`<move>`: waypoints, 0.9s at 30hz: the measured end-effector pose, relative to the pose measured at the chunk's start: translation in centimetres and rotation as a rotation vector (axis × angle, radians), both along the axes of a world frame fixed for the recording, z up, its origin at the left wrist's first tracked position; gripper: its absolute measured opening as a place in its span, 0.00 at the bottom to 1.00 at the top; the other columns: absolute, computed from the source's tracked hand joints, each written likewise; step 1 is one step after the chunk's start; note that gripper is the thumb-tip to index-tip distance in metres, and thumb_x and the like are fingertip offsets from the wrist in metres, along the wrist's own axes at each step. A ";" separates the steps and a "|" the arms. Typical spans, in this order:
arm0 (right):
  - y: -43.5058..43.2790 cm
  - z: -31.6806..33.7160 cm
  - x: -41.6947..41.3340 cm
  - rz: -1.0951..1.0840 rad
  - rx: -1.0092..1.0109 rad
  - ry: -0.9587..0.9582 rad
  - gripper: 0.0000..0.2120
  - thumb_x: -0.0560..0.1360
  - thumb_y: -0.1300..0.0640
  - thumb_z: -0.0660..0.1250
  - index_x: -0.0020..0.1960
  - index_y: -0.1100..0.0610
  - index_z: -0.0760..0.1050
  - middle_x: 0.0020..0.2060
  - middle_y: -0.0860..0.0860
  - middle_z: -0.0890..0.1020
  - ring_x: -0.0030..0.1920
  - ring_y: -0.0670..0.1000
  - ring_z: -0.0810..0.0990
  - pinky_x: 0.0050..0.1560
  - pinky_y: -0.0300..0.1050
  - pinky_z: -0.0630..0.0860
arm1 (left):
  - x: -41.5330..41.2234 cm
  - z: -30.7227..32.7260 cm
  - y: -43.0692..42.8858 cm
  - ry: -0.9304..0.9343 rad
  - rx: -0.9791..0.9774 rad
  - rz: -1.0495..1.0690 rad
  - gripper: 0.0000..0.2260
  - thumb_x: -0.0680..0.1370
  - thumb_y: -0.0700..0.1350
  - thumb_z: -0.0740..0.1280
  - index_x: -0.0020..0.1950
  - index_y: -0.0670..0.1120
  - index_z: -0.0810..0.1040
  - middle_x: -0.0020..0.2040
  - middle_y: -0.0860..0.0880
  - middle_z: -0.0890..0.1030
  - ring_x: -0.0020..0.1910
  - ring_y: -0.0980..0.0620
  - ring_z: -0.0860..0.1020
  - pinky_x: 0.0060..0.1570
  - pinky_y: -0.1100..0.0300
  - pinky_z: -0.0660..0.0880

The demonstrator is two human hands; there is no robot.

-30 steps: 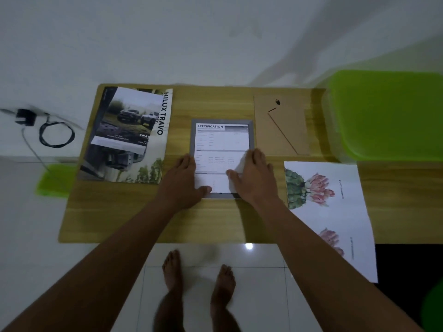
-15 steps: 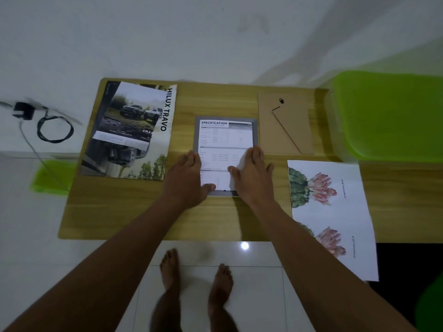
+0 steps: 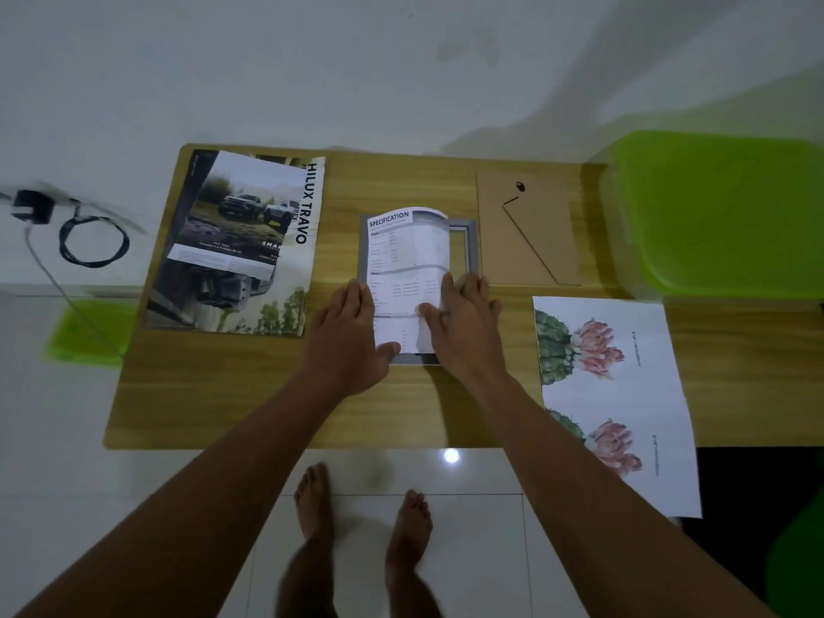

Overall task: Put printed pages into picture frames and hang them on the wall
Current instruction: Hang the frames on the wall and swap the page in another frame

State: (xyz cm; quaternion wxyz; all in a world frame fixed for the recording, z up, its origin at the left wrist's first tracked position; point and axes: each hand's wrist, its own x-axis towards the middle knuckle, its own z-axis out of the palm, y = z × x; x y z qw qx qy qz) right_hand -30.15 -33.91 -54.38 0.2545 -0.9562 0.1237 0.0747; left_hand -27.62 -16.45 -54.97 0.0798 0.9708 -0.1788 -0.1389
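A white wall (image 3: pixel 312 73) rises behind a wooden desk (image 3: pixel 232 394), with pale floor tiles (image 3: pixel 401 550) below and the person's bare feet on them. A lime-green plastic bin (image 3: pixel 722 216) stands at the desk's right end. At the left lies a large truck brochure (image 3: pixel 236 243), and at the right edge a flower print (image 3: pixel 611 385) hangs partly over the front of the desk. A brown frame backing board (image 3: pixel 526 229) lies flat toward the back, just right of the grey picture frame (image 3: pixel 466 247) at the centre. The specification page (image 3: pixel 405 260) lies on that frame, its right side curled up so the frame's right part shows bare. The left hand (image 3: pixel 348 336) lies flat and spread, thumb pressing the page's lower left. The right hand (image 3: pixel 463 323) is open too, fingers at the page's raised right edge, thumb on the sheet. A black coiled cable (image 3: pixel 93 243) lies off to the left.
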 end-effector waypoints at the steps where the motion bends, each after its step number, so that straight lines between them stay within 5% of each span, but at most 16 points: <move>1: 0.0 0.0 0.1 -0.023 0.045 -0.029 0.28 0.82 0.44 0.58 0.77 0.57 0.60 0.73 0.60 0.66 0.77 0.61 0.55 0.74 0.68 0.52 | 0.0 0.0 0.0 0.000 -0.002 0.000 0.43 0.75 0.63 0.63 0.78 0.39 0.49 0.79 0.40 0.53 0.78 0.43 0.50 0.74 0.45 0.57; 4: 0.4 0.5 0.7 -0.194 0.326 -0.106 0.30 0.77 0.45 0.66 0.76 0.51 0.62 0.69 0.51 0.74 0.72 0.55 0.68 0.75 0.65 0.57 | -0.1 0.0 -0.1 -0.013 -0.007 0.001 0.43 0.75 0.63 0.64 0.78 0.38 0.50 0.79 0.40 0.54 0.78 0.43 0.51 0.74 0.45 0.58; 6: 0.5 1.3 1.3 -0.314 0.439 -0.172 0.31 0.73 0.49 0.72 0.73 0.48 0.65 0.65 0.48 0.77 0.65 0.51 0.75 0.66 0.56 0.72 | 0.0 0.0 -0.1 -0.012 -0.017 0.004 0.44 0.75 0.62 0.65 0.78 0.38 0.50 0.78 0.40 0.55 0.78 0.43 0.52 0.74 0.45 0.58; 8: 0.2 2.3 1.8 -0.418 0.560 -0.171 0.27 0.73 0.58 0.73 0.69 0.50 0.70 0.58 0.48 0.80 0.57 0.49 0.79 0.55 0.46 0.77 | 0.0 0.1 0.0 -0.013 -0.029 0.006 0.44 0.74 0.62 0.65 0.78 0.38 0.51 0.78 0.39 0.55 0.78 0.42 0.52 0.74 0.44 0.58; 12: -0.6 3.2 2.0 -0.472 0.653 -0.128 0.15 0.77 0.64 0.66 0.62 0.55 0.74 0.50 0.49 0.82 0.50 0.49 0.81 0.46 0.42 0.76 | 0.0 0.2 0.0 0.008 -0.064 0.012 0.43 0.74 0.61 0.66 0.78 0.38 0.52 0.78 0.38 0.55 0.78 0.41 0.53 0.74 0.44 0.58; 17: -1.5 4.3 1.8 -0.508 0.862 -0.139 0.14 0.76 0.67 0.66 0.59 0.55 0.74 0.52 0.51 0.83 0.51 0.49 0.82 0.46 0.43 0.78 | 0.2 1.0 -0.1 -0.019 -0.309 0.107 0.30 0.76 0.52 0.68 0.73 0.38 0.66 0.71 0.34 0.67 0.73 0.36 0.63 0.71 0.46 0.60; 22: -2.2 5.1 1.8 -0.546 0.984 -0.065 0.13 0.75 0.66 0.69 0.57 0.54 0.76 0.52 0.51 0.85 0.51 0.55 0.84 0.53 0.55 0.82 | 0.9 3.9 -1.1 0.147 -0.767 0.409 0.22 0.77 0.45 0.70 0.70 0.45 0.71 0.59 0.46 0.81 0.52 0.52 0.80 0.49 0.59 0.78; 27: -2.6 7.3 1.5 -0.508 0.908 -0.092 0.17 0.76 0.64 0.69 0.64 0.55 0.74 0.54 0.49 0.84 0.53 0.52 0.83 0.44 0.41 0.78 | 1.8 6.4 -0.7 0.201 -0.961 0.571 0.18 0.73 0.41 0.73 0.63 0.44 0.79 0.51 0.48 0.85 0.48 0.50 0.83 0.49 0.49 0.81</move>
